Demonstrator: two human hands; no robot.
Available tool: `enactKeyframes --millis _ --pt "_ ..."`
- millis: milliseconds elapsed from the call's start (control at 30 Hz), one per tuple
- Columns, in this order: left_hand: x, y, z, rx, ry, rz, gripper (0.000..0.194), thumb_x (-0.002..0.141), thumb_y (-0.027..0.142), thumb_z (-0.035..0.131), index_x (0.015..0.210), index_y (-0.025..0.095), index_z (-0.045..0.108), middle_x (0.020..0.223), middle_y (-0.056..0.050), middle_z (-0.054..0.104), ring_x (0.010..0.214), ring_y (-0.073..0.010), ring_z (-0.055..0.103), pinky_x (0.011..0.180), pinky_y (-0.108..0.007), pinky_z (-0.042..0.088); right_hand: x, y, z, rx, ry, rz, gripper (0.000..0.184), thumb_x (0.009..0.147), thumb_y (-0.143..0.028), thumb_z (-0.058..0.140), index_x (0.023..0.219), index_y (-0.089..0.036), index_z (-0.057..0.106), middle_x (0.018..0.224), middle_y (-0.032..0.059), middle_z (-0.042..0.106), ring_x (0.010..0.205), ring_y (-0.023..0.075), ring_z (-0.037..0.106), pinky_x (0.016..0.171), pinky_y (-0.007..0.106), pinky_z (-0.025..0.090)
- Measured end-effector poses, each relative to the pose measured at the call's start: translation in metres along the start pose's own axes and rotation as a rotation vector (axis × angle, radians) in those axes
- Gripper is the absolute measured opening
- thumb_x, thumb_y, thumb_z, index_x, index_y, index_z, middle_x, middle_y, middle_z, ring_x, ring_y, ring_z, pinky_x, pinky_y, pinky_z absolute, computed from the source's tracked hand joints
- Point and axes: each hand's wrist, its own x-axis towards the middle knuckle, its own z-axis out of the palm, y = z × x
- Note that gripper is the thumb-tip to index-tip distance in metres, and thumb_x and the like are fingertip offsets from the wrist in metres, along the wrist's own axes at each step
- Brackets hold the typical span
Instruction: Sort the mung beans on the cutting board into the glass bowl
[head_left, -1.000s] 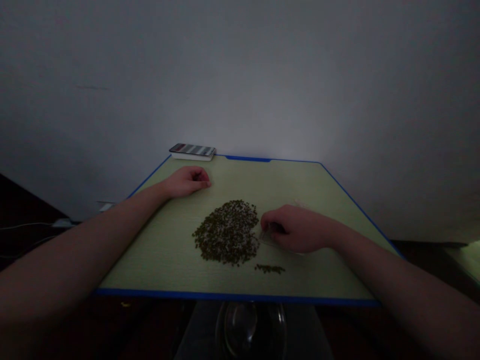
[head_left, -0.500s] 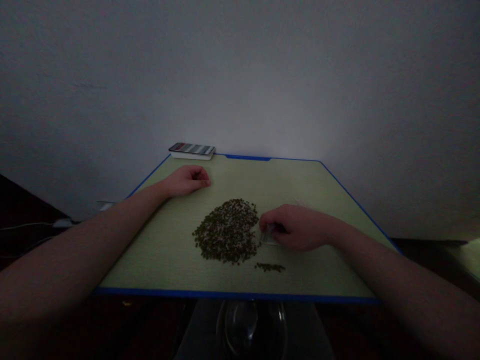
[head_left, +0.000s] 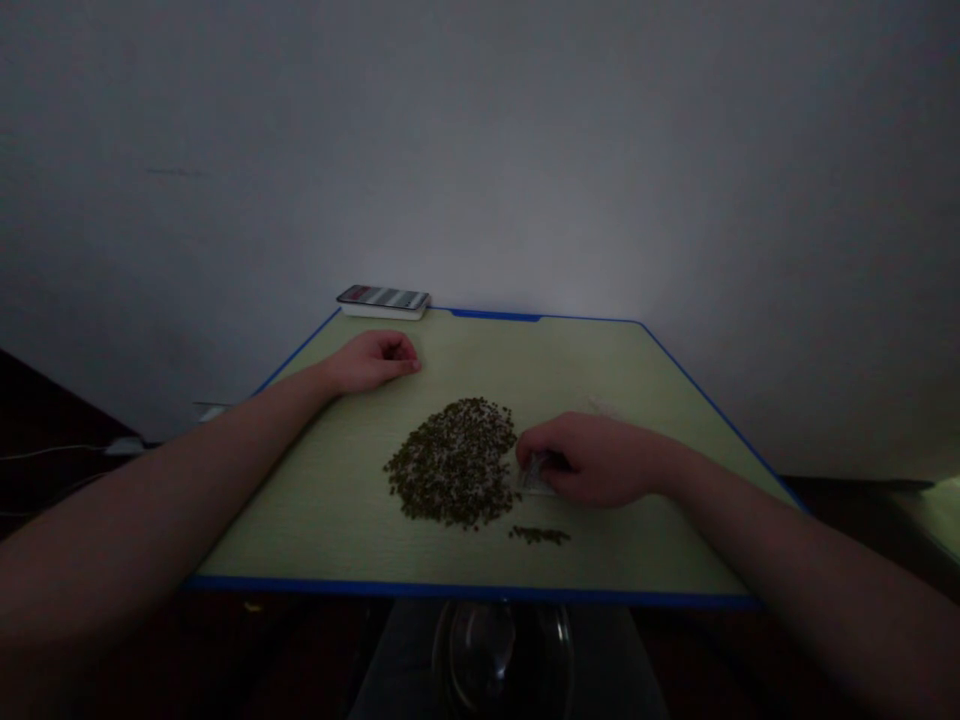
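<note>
A pile of small green beans mixed with white grains (head_left: pixel 454 460) lies on the pale table (head_left: pixel 337 500). Just right of it, my right hand (head_left: pixel 592 455) is closed, thumb and fingers around a small clear plastic piece (head_left: pixel 534 475) set against the tabletop by the pile's edge. My fingers hide most of that piece, so its full shape does not show. A short row of green beans (head_left: pixel 540 535) sits nearer the front, apart from the pile. My left hand (head_left: pixel 371 360) rests beyond the pile on the left, fingers curled toward the thumb, with nothing visible in it.
A phone (head_left: pixel 384 297) lies on a white box (head_left: pixel 382 312) at the back left corner. Blue edging (head_left: pixel 480 592) rims the table. Below the front edge, a clear glass bowl (head_left: pixel 502 660) sits between my legs. A wall (head_left: pixel 480 150) stands behind, and cables (head_left: pixel 60 452) run at left.
My right hand has shifted slightly left and toward me, and the clear plastic piece with it. My left hand and the bean pile look unchanged.
</note>
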Motion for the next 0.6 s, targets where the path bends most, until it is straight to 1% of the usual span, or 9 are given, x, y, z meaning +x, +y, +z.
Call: enactKeyframes --millis 267,433,600 --pt "-0.0001 -0.0020 -0.0004 0.000 -0.006 0.038 0.028 0.068 0.043 0.065 0.072 0.016 0.057 0.059 0.003 0.051 0.054 -0.0092 0.044 0.050 -0.023 0.037 -0.0005 -0.0005 0.0004 0.004 -0.016 -0.044 0.032 0.072 -0.008 0.048 0.097 -0.019 0.064 0.081 0.0037 0.066 0.068 0.0141 0.056 0.062 0.024 0.037" --pt "0.0011 -0.0048 -0.0004 0.009 -0.003 0.030 0.029 0.067 0.044 0.066 0.073 0.016 0.058 0.061 0.003 0.052 0.055 -0.0096 0.045 0.052 -0.023 0.038 -0.0004 0.0001 0.0017 0.005 -0.019 -0.050 0.033 0.072 -0.008 0.047 0.098 -0.019 0.064 0.081 0.0032 0.066 0.068 0.0141 0.056 0.062 0.024 0.038" --pt "0.0018 -0.0043 0.0002 -0.016 -0.003 0.015 0.027 0.067 0.042 0.066 0.071 0.016 0.057 0.061 0.003 0.053 0.055 -0.0094 0.046 0.051 -0.022 0.037 -0.0009 -0.0022 0.0014 0.012 -0.028 -0.041 0.032 0.072 -0.008 0.048 0.098 -0.019 0.064 0.084 0.0043 0.068 0.072 0.0155 0.058 0.065 0.025 0.040"
